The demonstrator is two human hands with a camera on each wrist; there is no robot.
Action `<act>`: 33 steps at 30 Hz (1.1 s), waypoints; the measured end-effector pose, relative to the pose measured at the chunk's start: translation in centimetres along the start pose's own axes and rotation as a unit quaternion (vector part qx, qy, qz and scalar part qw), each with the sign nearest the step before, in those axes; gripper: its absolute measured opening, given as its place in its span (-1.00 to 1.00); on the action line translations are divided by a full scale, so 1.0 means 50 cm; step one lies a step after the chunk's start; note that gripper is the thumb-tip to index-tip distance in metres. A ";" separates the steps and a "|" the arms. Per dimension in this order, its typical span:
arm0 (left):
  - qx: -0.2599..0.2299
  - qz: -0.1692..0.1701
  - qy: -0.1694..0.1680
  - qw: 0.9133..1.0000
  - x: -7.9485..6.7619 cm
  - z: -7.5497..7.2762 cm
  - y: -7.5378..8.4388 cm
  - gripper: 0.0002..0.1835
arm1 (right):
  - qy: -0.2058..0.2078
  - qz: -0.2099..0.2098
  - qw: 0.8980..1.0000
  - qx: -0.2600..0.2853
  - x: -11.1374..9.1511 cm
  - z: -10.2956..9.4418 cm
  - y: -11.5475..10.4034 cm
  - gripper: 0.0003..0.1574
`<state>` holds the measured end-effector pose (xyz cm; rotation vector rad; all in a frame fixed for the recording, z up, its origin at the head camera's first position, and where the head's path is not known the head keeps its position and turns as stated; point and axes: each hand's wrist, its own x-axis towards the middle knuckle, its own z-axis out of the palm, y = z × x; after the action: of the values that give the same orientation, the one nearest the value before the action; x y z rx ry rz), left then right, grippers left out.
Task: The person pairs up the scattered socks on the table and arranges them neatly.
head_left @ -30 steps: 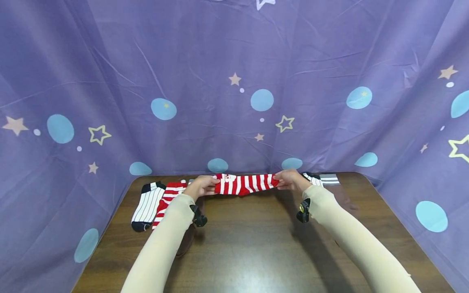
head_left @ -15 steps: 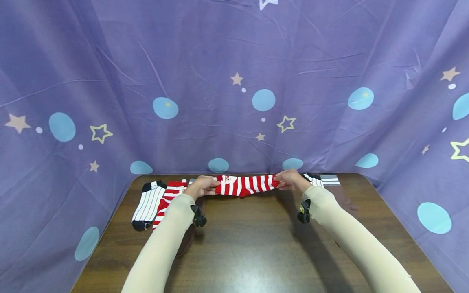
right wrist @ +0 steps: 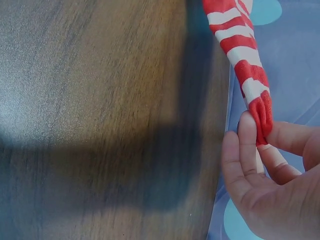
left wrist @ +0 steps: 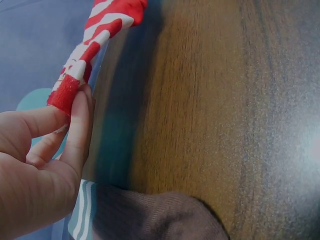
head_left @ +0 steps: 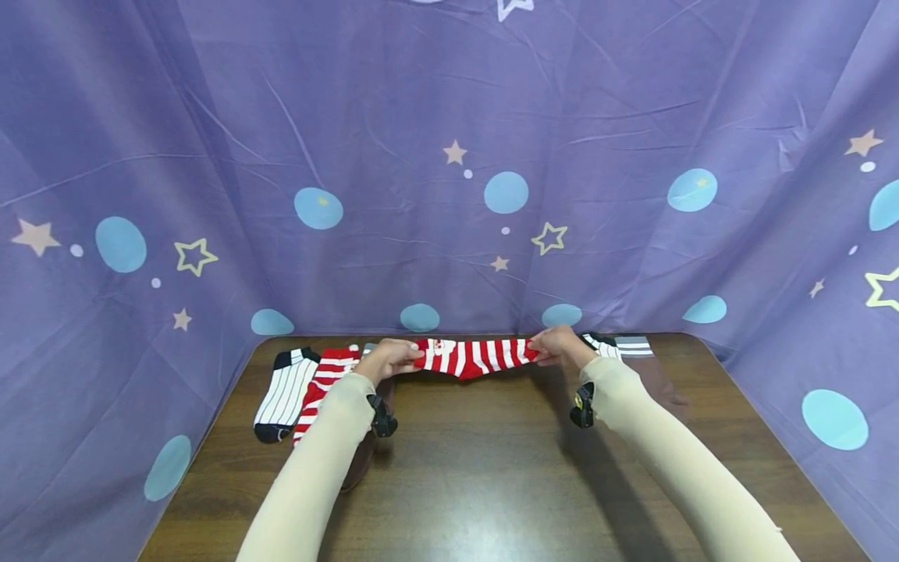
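A red-and-white striped sock (head_left: 477,359) with a white patch near its cuff is held sideways above the far part of the table. My left hand (head_left: 389,359) pinches its cuff end between thumb and fingers, as the left wrist view of this hand (left wrist: 45,155) confirms. At the other end, my right hand (head_left: 559,345) pinches the red toe (right wrist: 261,120). The sock sags a little in the middle. Beneath my left hand lies a brown sock (left wrist: 150,215) with a teal-and-white banded cuff, mostly hidden by the forearm in the head view.
On the left of the wooden table (head_left: 463,453) lie a white pinstriped sock (head_left: 288,394) with dark ends and another red-and-white sock (head_left: 326,382). Behind my right wrist are a second pinstriped sock (head_left: 602,343) and a brown one (head_left: 653,375). A purple curtain (head_left: 393,257) encloses the table's back and sides.
The held striped sock has dropped very slightly and sags a touch more in the middle. Both hands keep their pinch at its ends, nearly still.
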<state>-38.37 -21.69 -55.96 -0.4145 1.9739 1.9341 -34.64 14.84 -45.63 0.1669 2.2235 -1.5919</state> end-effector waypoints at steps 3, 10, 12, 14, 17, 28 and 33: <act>-0.018 0.001 -0.023 1.000 0.123 -0.043 -0.063 -0.54 | 0.003 0.002 1.000 -0.011 0.006 -0.003 0.005 -0.67; -0.026 -0.007 -0.008 1.000 0.179 -0.053 -0.091 -0.56 | -0.017 -0.018 1.000 -0.008 0.072 -0.022 0.052 -0.80; -0.026 0.002 -0.006 1.000 0.145 -0.044 -0.077 -0.58 | -0.009 -0.019 1.000 -0.011 0.065 -0.019 0.049 -0.76; -0.024 -0.001 0.002 1.000 0.125 -0.037 -0.067 -0.59 | 0.010 -0.010 1.000 -0.015 0.036 -0.010 0.031 -0.70; -0.024 -0.003 0.015 1.000 0.147 -0.040 -0.076 -0.57 | 0.011 -0.018 1.000 -0.002 0.020 -0.006 0.024 -0.67; -0.017 -0.007 0.061 0.998 0.255 -0.064 -0.136 -0.45 | 0.033 -0.011 0.999 -0.006 0.027 0.006 0.034 -0.67; 0.005 0.007 0.059 0.998 0.091 -0.021 -0.063 -0.57 | 0.037 -0.011 0.999 -0.011 0.028 0.011 0.038 -0.66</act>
<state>-41.15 -22.67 -60.77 -0.5249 2.0638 1.9480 -35.20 14.79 -47.99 0.1991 2.3058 -1.5978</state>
